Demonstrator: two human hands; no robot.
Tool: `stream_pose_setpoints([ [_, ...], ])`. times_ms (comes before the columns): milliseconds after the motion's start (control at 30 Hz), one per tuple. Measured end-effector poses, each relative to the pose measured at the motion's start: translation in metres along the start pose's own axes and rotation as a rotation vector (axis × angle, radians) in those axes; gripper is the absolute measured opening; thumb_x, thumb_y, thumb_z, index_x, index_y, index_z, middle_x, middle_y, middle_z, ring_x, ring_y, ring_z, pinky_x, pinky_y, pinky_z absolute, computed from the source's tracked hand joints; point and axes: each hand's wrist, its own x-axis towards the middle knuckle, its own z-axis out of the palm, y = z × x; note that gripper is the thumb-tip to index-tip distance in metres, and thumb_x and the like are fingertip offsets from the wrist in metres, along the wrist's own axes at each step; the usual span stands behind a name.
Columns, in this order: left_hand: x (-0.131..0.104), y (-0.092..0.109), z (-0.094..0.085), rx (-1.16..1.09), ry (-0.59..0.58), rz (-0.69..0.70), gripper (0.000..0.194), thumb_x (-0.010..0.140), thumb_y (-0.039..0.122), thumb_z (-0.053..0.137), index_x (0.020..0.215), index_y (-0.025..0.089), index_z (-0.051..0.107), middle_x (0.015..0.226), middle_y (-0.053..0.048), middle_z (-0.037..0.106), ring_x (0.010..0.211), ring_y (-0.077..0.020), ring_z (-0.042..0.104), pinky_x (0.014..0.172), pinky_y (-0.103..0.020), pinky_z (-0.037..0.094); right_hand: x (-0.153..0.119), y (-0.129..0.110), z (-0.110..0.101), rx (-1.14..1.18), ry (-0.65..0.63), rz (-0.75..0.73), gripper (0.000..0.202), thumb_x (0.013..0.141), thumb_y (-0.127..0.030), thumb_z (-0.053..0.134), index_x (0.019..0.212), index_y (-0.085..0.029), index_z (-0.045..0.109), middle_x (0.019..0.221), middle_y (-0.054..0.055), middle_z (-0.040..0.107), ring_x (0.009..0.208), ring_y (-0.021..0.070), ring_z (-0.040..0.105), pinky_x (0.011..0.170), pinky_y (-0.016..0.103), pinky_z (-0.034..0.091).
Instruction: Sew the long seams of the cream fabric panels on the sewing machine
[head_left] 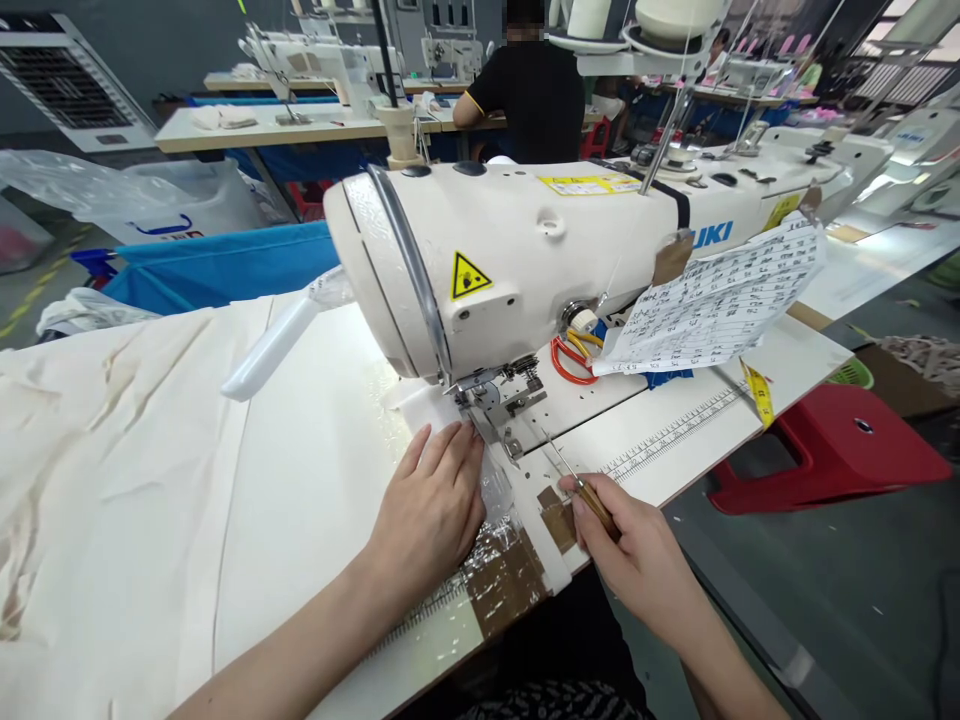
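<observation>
My left hand (439, 490) lies flat with fingers stretched out, resting on a small piece of white fabric (431, 405) beside the needle area of a white sewing machine (495, 280). The thumb side is partly hidden. In my right hand (626, 535) is an awl (596, 508), its wooden handle between thumb and fingers. The thin metal tip points up and left toward the presser foot (480, 385), apart from it. A narrow white strip (544, 545) runs from the metal guide down to the table's front edge.
White cloth (112, 480) covers the left tabletop. Orange-handled scissors (574, 360) and a handwritten sheet (712, 300) are by the machine. A yellow tape measure (757, 392) hangs at the edge near a red stool (840, 440). A person in black (532, 100) sits ahead.
</observation>
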Motion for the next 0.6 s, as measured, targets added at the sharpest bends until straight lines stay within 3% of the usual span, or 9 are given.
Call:
stream_pose_setpoints([
  [367,0.0005,0.0024,-0.0017,0.032,-0.002,-0.006,0.046,0.097,0.024,0.032,0.13,0.003,0.056,0.133,-0.018,0.059,0.126,-0.0312,0.051,0.11,-0.05,0.037,-0.0005,-0.0023,-0.0001,0.018,-0.01,0.009,0.024,0.102,-0.034,0.04,0.1,-0.021,0.06,0.062,-0.004,0.054,0.051,0.0135,0.046,0.045,0.022,0.037],
  [600,-0.0013,0.0039,-0.0003,0.008,0.012,-0.021,0.047,0.097,0.025,0.032,0.131,0.003,0.055,0.135,-0.019,0.057,0.127,-0.0316,0.051,0.112,-0.049,0.034,-0.0019,0.0,0.0003,0.023,-0.009,0.037,0.027,0.102,-0.038,0.042,0.109,-0.021,0.062,0.063,-0.002,0.057,0.05,0.0142,0.046,0.044,0.022,0.037],
])
